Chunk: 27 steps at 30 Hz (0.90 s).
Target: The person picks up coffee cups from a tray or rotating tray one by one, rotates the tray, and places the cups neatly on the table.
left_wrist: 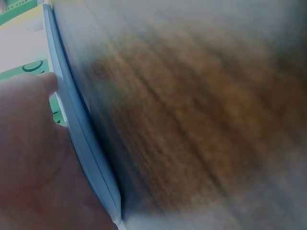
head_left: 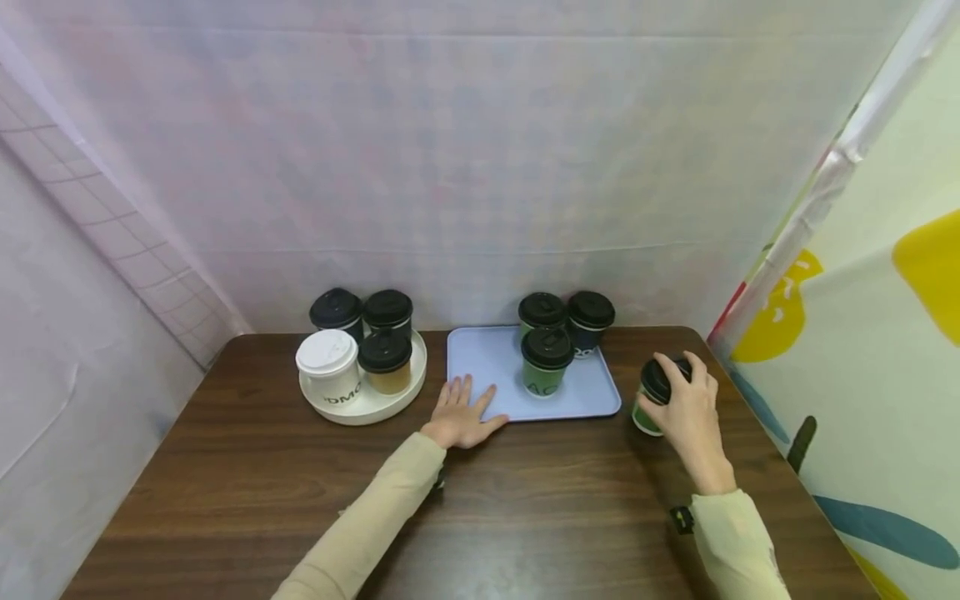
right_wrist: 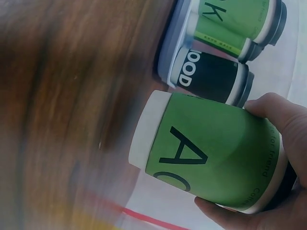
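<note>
My right hand [head_left: 692, 421] grips a green paper coffee cup [right_wrist: 216, 148] with a black lid, fingers and thumb around its upper part. The cup is upright, to the right of a light blue tray [head_left: 480, 354]. Spread and straight, the fingers of my left hand [head_left: 459, 418] rest at the tray's front left corner. On the tray's right part stand two green cups, a front one [head_left: 543, 379] and one behind it [head_left: 531, 329], plus a dark cup [head_left: 585, 337], all with black lids. The left wrist view shows the tray's edge [left_wrist: 79, 129] beside my hand.
Left of the tray, a round white tray [head_left: 367, 419] holds a white cup [head_left: 333, 385] with a white lid, a tan cup [head_left: 390, 382] and two more black-lidded cups behind. The brown wooden table [head_left: 525, 500] meets a pale curtain [head_left: 480, 167] at its back edge.
</note>
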{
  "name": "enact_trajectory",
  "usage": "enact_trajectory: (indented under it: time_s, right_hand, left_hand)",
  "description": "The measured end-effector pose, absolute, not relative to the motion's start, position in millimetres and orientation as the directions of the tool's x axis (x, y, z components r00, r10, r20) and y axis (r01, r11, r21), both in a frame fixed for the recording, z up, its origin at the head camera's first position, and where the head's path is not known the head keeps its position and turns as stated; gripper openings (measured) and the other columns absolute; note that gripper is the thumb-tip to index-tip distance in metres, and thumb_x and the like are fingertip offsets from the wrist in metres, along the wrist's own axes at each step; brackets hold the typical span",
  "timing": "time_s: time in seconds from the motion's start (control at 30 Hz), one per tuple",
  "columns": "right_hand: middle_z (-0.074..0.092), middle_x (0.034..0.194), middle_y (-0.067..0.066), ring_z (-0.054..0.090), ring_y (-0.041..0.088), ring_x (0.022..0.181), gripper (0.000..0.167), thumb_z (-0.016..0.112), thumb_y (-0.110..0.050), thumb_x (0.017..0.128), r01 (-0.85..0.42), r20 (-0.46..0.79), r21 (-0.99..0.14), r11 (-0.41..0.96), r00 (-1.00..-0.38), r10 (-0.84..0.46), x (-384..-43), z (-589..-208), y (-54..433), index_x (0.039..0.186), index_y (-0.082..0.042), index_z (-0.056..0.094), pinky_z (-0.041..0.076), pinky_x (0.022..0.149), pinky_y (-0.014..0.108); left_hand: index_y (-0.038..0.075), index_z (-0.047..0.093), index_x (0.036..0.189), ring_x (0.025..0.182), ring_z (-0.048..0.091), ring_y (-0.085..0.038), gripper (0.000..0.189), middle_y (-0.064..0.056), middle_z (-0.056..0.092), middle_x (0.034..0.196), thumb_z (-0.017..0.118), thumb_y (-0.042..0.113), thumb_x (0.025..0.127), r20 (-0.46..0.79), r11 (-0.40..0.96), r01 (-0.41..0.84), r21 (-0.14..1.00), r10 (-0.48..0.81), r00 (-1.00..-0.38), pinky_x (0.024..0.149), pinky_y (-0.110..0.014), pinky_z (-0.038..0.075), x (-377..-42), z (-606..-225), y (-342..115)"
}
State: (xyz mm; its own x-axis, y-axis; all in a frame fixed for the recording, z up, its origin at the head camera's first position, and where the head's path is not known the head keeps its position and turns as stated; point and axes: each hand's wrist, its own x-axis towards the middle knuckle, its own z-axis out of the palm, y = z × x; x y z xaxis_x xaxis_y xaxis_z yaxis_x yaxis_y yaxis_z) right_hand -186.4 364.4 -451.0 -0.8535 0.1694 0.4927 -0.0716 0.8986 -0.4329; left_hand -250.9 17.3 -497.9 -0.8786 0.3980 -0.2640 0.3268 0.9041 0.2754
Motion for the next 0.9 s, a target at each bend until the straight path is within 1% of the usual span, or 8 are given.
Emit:
enact_trajectory:
  time_s: [0.2,0.43,0.57,0.8,0.9]
  right_hand:
    - [0.038,0.15,0.034,0.043,0.065,0.123,0.068,0.086,-0.013,0.077,-0.05,0.489,-0.435,0.899,-0.852,0.189,-182.0,-451.0,372.0,0.139,-0.01,0.059,0.049,0.081,0.078]
    - [0.038,0.15,0.034,0.043,0.064,0.122,0.068,0.086,-0.013,0.077,-0.042,0.49,-0.438,0.898,-0.849,0.2,-177.6,-453.0,378.9,0.139,-0.01,0.059,0.048,0.082,0.077]
    - [0.038,0.15,0.035,0.043,0.064,0.121,0.068,0.087,-0.012,0.077,-0.034,0.491,-0.44,0.898,-0.846,0.208,-175.7,-453.8,382.1,0.139,-0.01,0.059,0.048,0.082,0.076]
    - [0.035,0.151,0.037,0.041,0.066,0.122,0.07,0.088,-0.014,0.078,-0.019,0.478,-0.42,0.907,-0.855,0.204,-171.7,-454.0,387.7,0.141,-0.008,0.057,0.047,0.081,0.078]
    - [0.036,0.151,0.037,0.041,0.066,0.122,0.07,0.088,-0.014,0.078,-0.017,0.478,-0.417,0.909,-0.855,0.204,-170.7,-454.9,389.2,0.141,-0.008,0.057,0.047,0.081,0.077]
  left_hand:
    - [0.027,0.022,0.167,0.163,0.001,-0.043,0.075,-0.025,0.004,0.174,0.028,0.068,0.104,-0.271,0.901,0.326,0.286,0.402,-0.875,0.134,-0.054,0.001,-250.2,-495.0,17.0]
    - [0.025,0.025,0.166,0.163,0.003,-0.043,0.075,-0.026,0.006,0.173,0.029,0.067,0.104,-0.269,0.897,0.326,0.299,0.407,-0.873,0.134,-0.055,0.003,-247.9,-492.7,17.4]
    - [0.026,0.023,0.166,0.163,0.002,-0.043,0.075,-0.025,0.004,0.174,0.029,0.067,0.104,-0.274,0.897,0.326,0.298,0.407,-0.871,0.134,-0.054,0.002,-248.8,-493.4,17.4]
    - [0.026,0.023,0.166,0.163,0.001,-0.043,0.074,-0.025,0.003,0.174,0.03,0.066,0.105,-0.275,0.899,0.325,0.293,0.405,-0.872,0.134,-0.054,0.001,-250.2,-494.6,17.5]
    - [0.027,0.021,0.167,0.163,-0.001,-0.042,0.074,-0.025,0.002,0.174,0.029,0.067,0.104,-0.277,0.9,0.322,0.294,0.402,-0.873,0.134,-0.054,0.0,-252.0,-500.0,17.7]
